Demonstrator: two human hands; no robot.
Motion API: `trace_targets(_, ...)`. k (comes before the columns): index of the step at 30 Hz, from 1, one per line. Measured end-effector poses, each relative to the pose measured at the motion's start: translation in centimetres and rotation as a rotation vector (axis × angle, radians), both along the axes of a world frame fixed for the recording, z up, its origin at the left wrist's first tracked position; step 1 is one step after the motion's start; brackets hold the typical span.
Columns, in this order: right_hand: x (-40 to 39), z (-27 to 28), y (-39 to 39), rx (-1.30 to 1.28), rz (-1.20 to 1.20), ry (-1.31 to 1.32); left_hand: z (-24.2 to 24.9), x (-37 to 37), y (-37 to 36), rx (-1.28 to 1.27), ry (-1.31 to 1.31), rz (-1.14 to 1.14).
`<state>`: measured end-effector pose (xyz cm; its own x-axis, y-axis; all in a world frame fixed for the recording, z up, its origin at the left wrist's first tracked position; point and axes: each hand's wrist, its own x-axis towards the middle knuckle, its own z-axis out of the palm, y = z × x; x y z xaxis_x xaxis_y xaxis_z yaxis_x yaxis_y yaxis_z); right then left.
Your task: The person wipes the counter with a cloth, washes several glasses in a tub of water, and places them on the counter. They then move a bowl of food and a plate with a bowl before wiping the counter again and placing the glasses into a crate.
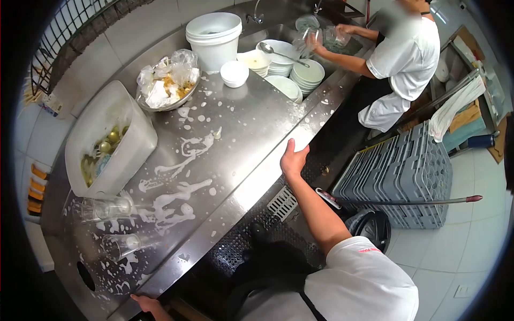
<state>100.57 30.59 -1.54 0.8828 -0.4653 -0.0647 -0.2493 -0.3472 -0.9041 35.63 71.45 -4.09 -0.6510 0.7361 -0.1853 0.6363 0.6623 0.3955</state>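
While your right hand (294, 160) rests at the front edge of the stainless-steel counter (243, 123), your left hand (147, 304) touches the same edge, near two clear glasses (122, 246); I cannot tell whether either hand grips it. Foam (197, 187) streaks the counter beside the plastic tub (128, 152).

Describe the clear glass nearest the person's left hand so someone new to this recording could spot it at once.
Find the foam-spattered steel counter, then the left hand at its edge. Inward from that hand, toward the plastic bin, is the clear glass. Unlike the glassware right beside the bin, it is the one closer to the hand.
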Motion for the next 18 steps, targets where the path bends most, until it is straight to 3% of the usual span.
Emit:
trace_targets(5, -0.2, 1.3, 0.2, 0.015, -0.004, 0.081, -1.2, -1.4, 1.7, 0.089, -0.143, 0.214)
trace_targets(7, 0.3, 0.6, 0.4, -0.044, -0.035, 0.092, -1.5, -1.1, 2.0, 0.16, -0.197, 0.193)
trace_targets(9, 0.8, 0.1, 0.2, -0.059, -0.055, 0.121, -2.1, -2.1, 1.4, 0.171, -0.158, -0.001)
trace_targets(11, 1.3, 1.4, 0.1, -0.058, -0.077, 0.198, -1.6, -2.0, 0.3, 0.199, -0.2, 0.049)
trace_targets(12, 1.5, 2.4, 0.2, -0.041, -0.109, 0.245, -0.9, -0.6, 0.6, 0.227, -0.265, 0.183)
trace_targets(15, 2.1, 2.6, 0.1, -0.047, -0.133, 0.283, -2.3, -2.1, 2.0, 0.259, -0.054, 0.148)
trace_targets(18, 2.5, 1.9, -0.1, -0.066, -0.127, 0.27, -3.0, -3.2, 2.0, 0.172, -0.055, 0.018)
